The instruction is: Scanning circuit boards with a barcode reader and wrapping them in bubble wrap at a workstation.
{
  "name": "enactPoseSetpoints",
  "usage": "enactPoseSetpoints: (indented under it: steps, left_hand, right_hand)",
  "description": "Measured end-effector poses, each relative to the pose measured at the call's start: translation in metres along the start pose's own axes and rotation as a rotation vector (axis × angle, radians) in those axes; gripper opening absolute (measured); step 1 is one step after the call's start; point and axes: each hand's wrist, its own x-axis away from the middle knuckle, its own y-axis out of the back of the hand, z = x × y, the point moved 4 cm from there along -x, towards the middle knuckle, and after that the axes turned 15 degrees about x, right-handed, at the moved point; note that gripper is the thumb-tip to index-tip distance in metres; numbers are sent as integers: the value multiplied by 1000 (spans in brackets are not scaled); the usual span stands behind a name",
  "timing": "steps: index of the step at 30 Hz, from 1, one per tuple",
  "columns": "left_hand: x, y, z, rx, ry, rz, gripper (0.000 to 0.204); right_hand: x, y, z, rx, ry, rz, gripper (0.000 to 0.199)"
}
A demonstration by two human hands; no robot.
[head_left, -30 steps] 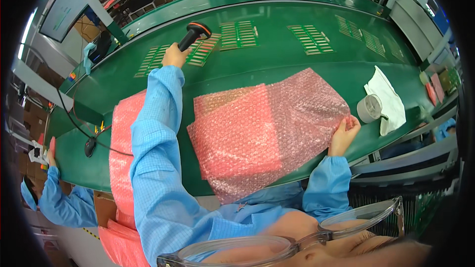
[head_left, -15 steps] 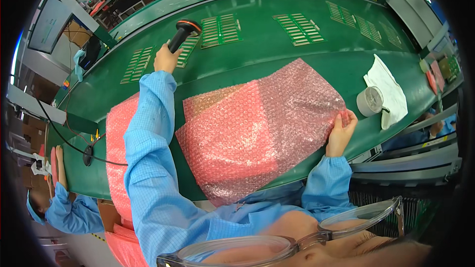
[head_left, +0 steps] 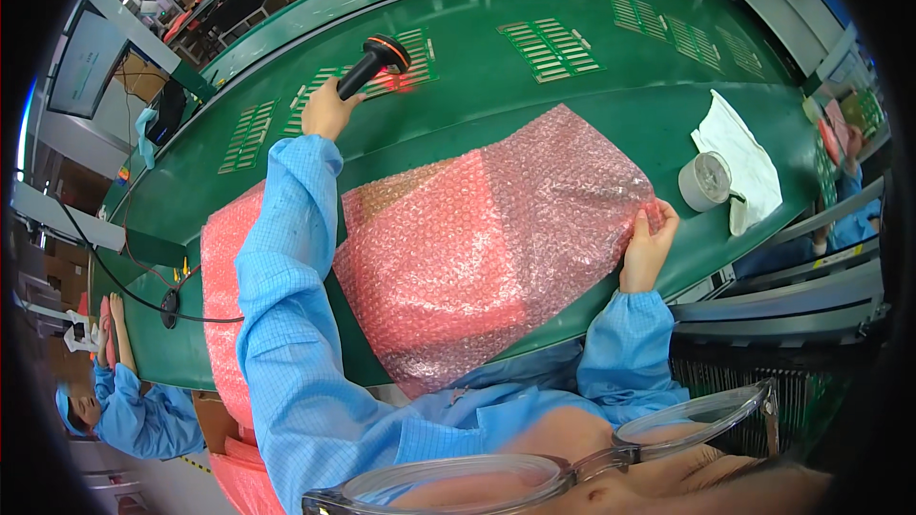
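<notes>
My left hand [head_left: 329, 113] is wrapped round the handle of a black barcode scanner [head_left: 372, 65] with an orange-trimmed head. Its red light falls on a green circuit board panel [head_left: 416, 50] lying on the green work surface. My right hand [head_left: 652, 246] pinches the right corner of a pink bubble wrap sheet [head_left: 448, 248]. The wrap spreads across the bench in front of me, partly doubled, its clear purplish part on the right. Under my left arm, more pink bubble wrap [head_left: 221, 296] hangs over the bench edge.
Further circuit board panels [head_left: 551, 50] lie spaced along the green belt [head_left: 468, 100]. At the right are a round clear tub [head_left: 705, 181] and a white cloth [head_left: 739, 157]. A black cable [head_left: 114, 277] runs at the left. Another person [head_left: 143, 410] is at lower left; a monitor [head_left: 88, 65] stands far left.
My left hand has moved the scanner slightly right, and its red light now shows on a panel. My right hand keeps its pinch on the wrap. The whole view has shifted slightly.
</notes>
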Motion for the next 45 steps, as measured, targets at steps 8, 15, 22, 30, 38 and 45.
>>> enactPoseSetpoints:
  steps: [8, 15, 22, 30, 38, 45]
  left_hand:
    - [9, -53, -119, 259, -231, 137, 47]
    - [5, -106, -166, 309, -249, 193, 46]
    - [2, -121, -166, 291, -226, 199, 45]
    - [40, 114, -145, -37, -405, 74, 46]
    - [199, 390, -69, -884, -230, -208, 41]
    - [267, 288, 45, -269, 151, -297, 36]
  right_hand:
    - [0, 1, 1, -12, 6, -23, 23]
    - [-2, -1, -13, -27, 33, 6, 25]
    - [-6, -2, -13, -60, -11, -1, 26]
    - [-15, -6, -31, -2, 11, 106, 34]
    - [3, 4, -5, -177, -124, 102, 32]
    - [1, 3, -4, -249, -14, 40, 34]
